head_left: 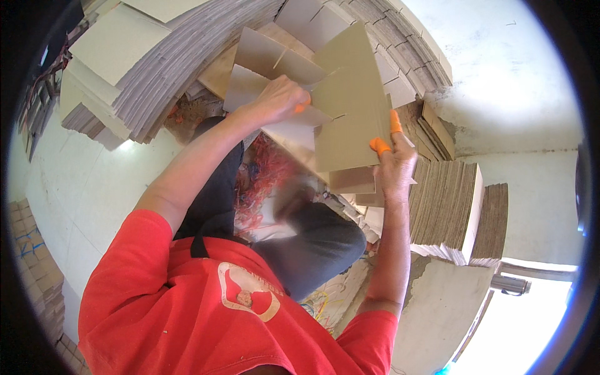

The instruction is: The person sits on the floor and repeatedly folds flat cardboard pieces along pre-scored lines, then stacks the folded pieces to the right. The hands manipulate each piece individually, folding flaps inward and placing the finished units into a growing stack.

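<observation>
A large slotted cardboard panel (350, 100) stands tilted in front of me, crossed by narrower cardboard divider strips (270, 55) on its left side. My left hand (281, 100) is closed at one of these strips, near where it meets the large panel; an orange finger cover shows on it. What its fingertips grip is partly hidden. My right hand (396, 164) pinches the panel's right edge, its thumb and a finger in orange covers. Beneath lies a flat board (294, 150), partly covered by the dividers.
Tall stacks of cardboard sheets (150, 69) rise at the far left. More slotted sheets (400, 37) are piled at the back right, and another stack (445, 206) stands right of my right arm. Red shredded strands (265, 175) lie between my folded legs.
</observation>
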{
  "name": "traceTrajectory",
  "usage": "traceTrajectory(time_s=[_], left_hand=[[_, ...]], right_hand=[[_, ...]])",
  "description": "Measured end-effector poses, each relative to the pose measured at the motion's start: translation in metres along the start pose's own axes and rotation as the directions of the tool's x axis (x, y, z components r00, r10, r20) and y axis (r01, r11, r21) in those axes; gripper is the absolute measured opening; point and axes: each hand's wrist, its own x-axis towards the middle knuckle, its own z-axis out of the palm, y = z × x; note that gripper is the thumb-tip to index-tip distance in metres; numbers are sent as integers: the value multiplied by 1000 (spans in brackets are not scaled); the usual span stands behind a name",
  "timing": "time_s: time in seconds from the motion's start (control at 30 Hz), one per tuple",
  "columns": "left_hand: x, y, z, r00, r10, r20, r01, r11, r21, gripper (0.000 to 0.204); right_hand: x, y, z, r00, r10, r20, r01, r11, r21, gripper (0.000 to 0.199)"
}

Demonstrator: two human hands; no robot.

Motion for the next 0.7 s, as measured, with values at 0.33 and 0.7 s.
traceTrajectory(time_s=[0.33,0.7], left_hand=[[7,2,2,1000,-9,-3,10,1000,7,12],[-10,13,-24,978,133,-160,-116,987,113,60]], right_hand=[[-7,80,65,912,-192,363,326,875,-357,52],[-20,105,-124,837,-497,-228,-57,335,-940,60]])
